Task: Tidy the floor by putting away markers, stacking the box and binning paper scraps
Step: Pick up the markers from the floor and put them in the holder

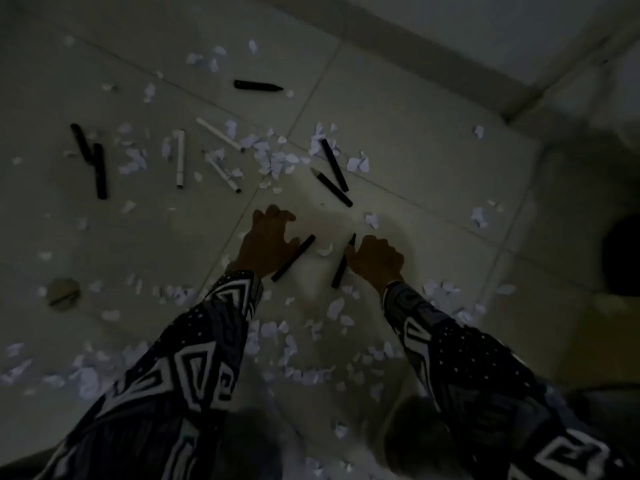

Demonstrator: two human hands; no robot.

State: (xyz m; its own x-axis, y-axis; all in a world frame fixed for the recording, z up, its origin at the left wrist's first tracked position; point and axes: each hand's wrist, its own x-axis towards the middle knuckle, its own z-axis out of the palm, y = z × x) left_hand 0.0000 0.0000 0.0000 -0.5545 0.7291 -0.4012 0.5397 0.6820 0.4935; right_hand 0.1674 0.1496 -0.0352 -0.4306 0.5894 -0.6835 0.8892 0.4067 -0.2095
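Note:
Dim light falls on a tiled floor strewn with white paper scraps (277,161) and markers. My left hand (266,240) hovers with spread, bent fingers just left of a black marker (293,258) lying on the tile; its thumb is close to the marker. My right hand (375,259) grips another black marker (343,268) with curled fingers. Two more black markers (332,185) cross ahead of my hands. Three white markers (180,157) lie left of centre, two black ones (91,161) at the far left, and one black marker (258,85) lies farther away.
A wall skirting (433,46) runs diagonally across the upper right. A pale bulky object with a dark round opening (620,258) sits at the right edge. A small brownish round thing (63,293) lies on the floor at left. More scraps (86,372) cover the near floor.

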